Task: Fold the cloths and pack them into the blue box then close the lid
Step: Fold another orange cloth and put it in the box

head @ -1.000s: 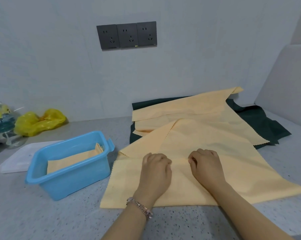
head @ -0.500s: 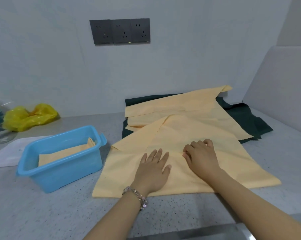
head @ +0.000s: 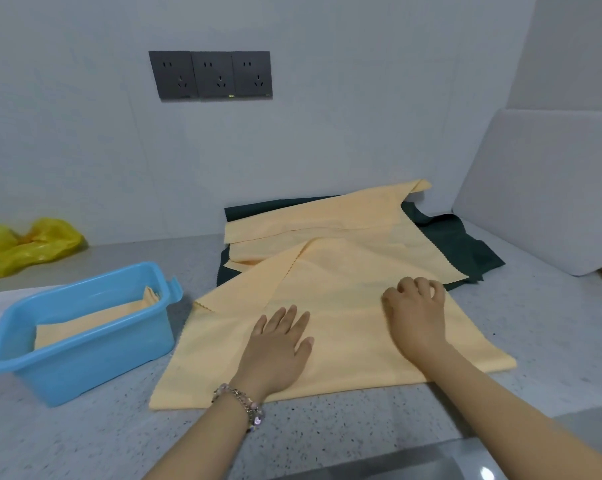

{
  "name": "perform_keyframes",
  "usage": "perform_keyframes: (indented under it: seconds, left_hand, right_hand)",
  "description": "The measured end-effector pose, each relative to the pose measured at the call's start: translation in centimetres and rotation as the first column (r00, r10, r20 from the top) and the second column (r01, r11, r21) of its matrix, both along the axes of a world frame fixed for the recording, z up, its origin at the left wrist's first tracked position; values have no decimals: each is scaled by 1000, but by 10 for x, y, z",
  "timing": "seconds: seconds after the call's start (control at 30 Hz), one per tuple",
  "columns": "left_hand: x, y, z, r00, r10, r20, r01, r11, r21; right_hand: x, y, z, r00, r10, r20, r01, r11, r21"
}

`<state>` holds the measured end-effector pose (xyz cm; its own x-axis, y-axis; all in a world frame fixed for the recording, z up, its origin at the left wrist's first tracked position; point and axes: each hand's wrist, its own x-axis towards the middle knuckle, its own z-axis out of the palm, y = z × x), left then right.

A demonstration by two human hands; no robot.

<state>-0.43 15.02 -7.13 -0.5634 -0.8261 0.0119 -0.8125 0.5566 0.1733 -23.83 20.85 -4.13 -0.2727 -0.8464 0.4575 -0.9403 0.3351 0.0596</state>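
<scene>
A large pale orange cloth point(head: 344, 306) lies spread on the grey counter, its left corner folded over. My left hand point(head: 279, 344) rests flat on it with fingers apart. My right hand point(head: 415, 313) presses on the cloth near its right edge with fingers curled; whether it pinches the fabric is unclear. More orange cloths point(head: 327, 216) lie behind on a dark green cloth point(head: 466, 247). The blue box point(head: 85, 362) stands open at the left with a folded orange cloth point(head: 95, 323) inside. A white lid point(head: 15, 294) shows partly behind the box.
A yellow plastic bag point(head: 26, 244) lies at the back left against the wall. A white board point(head: 542, 188) leans at the right. Three dark sockets point(head: 209, 74) sit on the wall. A metal edge point(head: 431, 459) runs along the counter's front.
Both fists were together at the cloth's middle. My left hand has opened flat, and my right hand has slid right toward the cloth's edge. The view has shifted right.
</scene>
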Motion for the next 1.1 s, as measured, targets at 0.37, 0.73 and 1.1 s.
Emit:
perform_keyframes:
  seconds: [0.37, 0.73, 1.1]
  left_hand:
    - [2, -9, 11, 859, 142, -491, -28, 972, 233]
    - [12, -70, 13, 707, 486, -513, -540, 840, 52]
    - [33, -46, 44, 654, 280, -702, -373, 928, 23]
  right_hand:
    - [71, 0, -33, 916, 291, 275, -306, 952, 14]
    - [73, -1, -37, 923, 290, 254, -295, 955, -18]
    - [75, 3, -23, 914, 333, 231, -293, 937, -189]
